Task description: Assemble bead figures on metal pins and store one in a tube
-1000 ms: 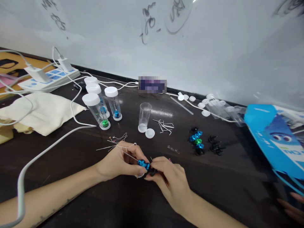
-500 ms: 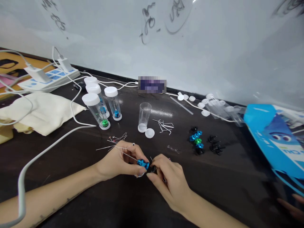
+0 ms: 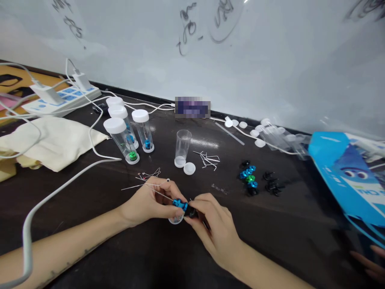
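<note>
My left hand (image 3: pixel 156 202) pinches a small blue metal fitting (image 3: pixel 179 204) between thumb and fingers. A thin wire (image 3: pixel 164 196) runs from the fitting back over the hand. My right hand (image 3: pixel 215 224) is closed on a small black part (image 3: pixel 191 211), which meets the right end of the blue fitting; whether it is fastened there I cannot tell. Beneath my left fingertips shows a clear round piece (image 3: pixel 175 220), mostly hidden. Thin wires (image 3: pixel 150 175) with small ends lie just beyond my left hand.
Capped clear tubes (image 3: pixel 140 116) holding coloured fittings stand at the left. An uncapped tube (image 3: pixel 183 144), its white cap (image 3: pixel 189 168) and hex keys (image 3: pixel 209 159) lie ahead. Coloured fittings (image 3: pixel 248 172), black clips (image 3: pixel 273 184) and a blue bag (image 3: pixel 349 180) are at right. A white cable (image 3: pixel 60 188) crosses the left.
The black part has come up against the blue fitting, where a gap was before. Both hands have shifted slightly left, and more of the clear round piece shows.
</note>
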